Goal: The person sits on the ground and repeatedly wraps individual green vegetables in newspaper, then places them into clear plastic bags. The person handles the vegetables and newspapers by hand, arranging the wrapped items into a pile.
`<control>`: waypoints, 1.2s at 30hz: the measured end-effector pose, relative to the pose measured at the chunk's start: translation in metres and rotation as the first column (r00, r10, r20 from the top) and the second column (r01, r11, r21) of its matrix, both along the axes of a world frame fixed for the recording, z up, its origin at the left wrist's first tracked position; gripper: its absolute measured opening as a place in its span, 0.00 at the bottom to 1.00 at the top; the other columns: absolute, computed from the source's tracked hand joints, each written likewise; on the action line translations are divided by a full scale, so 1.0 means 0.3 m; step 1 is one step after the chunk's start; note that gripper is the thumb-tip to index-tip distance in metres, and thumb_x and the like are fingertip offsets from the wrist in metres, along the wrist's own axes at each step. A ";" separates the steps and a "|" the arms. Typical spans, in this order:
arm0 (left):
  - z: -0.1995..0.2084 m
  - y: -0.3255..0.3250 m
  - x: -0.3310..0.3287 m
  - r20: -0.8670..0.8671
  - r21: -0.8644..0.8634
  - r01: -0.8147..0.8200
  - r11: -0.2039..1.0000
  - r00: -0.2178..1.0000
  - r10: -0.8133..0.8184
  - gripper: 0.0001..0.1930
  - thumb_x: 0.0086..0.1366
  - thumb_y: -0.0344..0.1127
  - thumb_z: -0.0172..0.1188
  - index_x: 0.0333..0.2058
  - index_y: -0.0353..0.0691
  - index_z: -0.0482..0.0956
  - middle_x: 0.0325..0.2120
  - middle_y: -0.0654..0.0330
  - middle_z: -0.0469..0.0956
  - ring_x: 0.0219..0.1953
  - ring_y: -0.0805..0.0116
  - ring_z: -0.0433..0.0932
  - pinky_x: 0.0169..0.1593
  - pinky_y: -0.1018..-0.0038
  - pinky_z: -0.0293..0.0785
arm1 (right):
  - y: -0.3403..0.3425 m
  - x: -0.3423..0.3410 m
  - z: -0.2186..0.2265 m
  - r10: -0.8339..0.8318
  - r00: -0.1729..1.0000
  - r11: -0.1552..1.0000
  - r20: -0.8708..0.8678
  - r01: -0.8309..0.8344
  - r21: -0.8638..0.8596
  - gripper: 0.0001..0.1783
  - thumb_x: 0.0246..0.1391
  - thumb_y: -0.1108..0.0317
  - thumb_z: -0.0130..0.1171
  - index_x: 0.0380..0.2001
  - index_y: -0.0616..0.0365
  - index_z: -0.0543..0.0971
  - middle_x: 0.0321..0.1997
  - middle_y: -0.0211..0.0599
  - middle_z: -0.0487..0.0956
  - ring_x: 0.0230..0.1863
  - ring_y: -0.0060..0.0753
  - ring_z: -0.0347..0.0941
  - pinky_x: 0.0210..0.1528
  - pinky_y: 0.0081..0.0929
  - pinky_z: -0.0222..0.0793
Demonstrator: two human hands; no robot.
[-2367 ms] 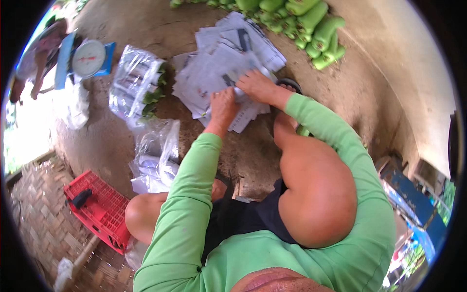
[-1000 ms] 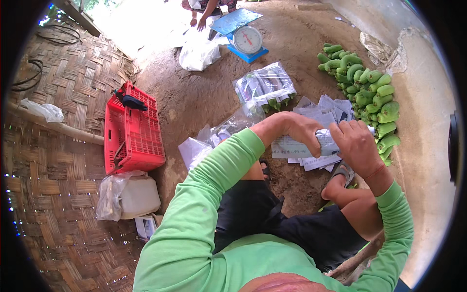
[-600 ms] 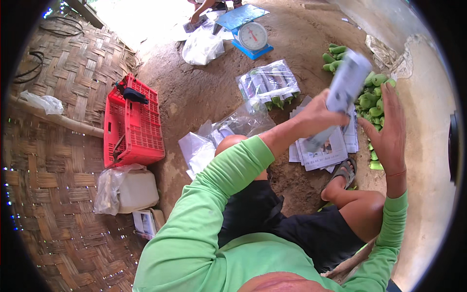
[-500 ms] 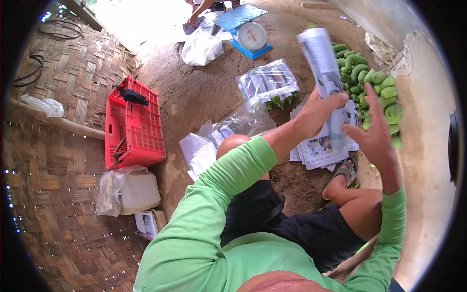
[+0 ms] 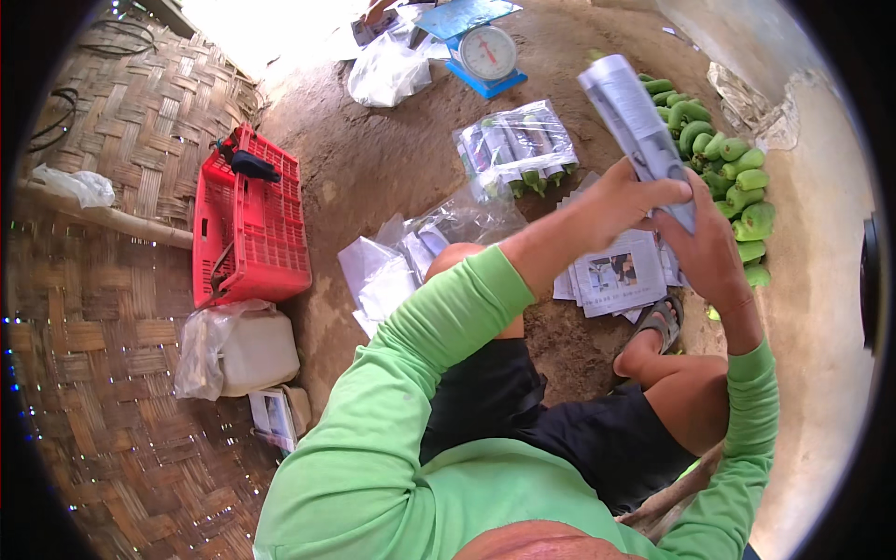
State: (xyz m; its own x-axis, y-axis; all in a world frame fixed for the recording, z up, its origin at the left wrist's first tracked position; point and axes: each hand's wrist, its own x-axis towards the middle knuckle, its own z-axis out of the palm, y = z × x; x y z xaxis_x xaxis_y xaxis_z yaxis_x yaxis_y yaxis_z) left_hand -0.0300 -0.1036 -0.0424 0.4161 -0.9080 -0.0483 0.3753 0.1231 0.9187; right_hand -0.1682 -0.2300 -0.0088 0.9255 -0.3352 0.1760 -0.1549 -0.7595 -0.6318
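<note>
Green shirt, gray and white roll, bright red crate.
The roll has dark print on it and a bit of green at its top end. The papers are white with rows of black print, and the top one has a dark picture. The veggies are green, some lighter and some darker. The pack is clear and shiny, with gray-white and green showing through. The scale is blue, with a white dial and a red needle. The crate has a pattern of little holes. The shorts are black, the sandal gray, the jug creamy white. The mat is brown in a crisscross weave, and the floor is plain brown.
</note>
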 end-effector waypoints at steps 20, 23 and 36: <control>-1.122 0.764 0.089 0.865 0.496 -0.721 0.484 0.360 -0.350 0.48 0.56 0.48 0.75 0.71 0.39 0.62 0.60 0.44 0.76 0.61 0.44 0.77 0.66 0.50 0.67 | 0.051 0.116 -0.413 0.454 0.477 0.891 -0.752 -0.235 0.389 0.30 0.58 0.47 0.67 0.50 0.64 0.82 0.40 0.45 0.85 0.42 0.37 0.80 0.47 0.38 0.73; -1.279 0.770 0.105 0.889 0.459 -0.785 0.416 0.403 -0.218 0.26 0.65 0.40 0.64 0.62 0.44 0.73 0.43 0.51 0.84 0.48 0.45 0.82 0.54 0.48 0.71 | 0.143 0.210 -0.552 0.542 0.372 0.835 -0.754 -0.342 0.431 0.31 0.58 0.47 0.67 0.52 0.64 0.82 0.44 0.49 0.86 0.46 0.40 0.82 0.51 0.40 0.74; -1.228 0.796 0.100 0.897 0.095 -0.851 0.516 0.298 0.327 0.13 0.68 0.32 0.62 0.50 0.39 0.78 0.59 0.48 0.77 0.63 0.43 0.73 0.66 0.52 0.68 | 0.536 0.444 -1.253 0.409 0.772 0.701 -0.486 0.075 0.709 0.31 0.61 0.52 0.69 0.58 0.66 0.80 0.55 0.50 0.85 0.56 0.40 0.81 0.57 0.37 0.74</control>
State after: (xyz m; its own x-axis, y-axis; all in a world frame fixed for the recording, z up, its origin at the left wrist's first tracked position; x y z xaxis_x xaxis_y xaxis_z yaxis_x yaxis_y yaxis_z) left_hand 0.0000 0.1351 -0.4109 0.9179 -0.2942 0.2661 -0.3895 -0.5407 0.7457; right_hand -0.0349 -0.0692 -0.3847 0.8008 0.0409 -0.5975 -0.5750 -0.2269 -0.7861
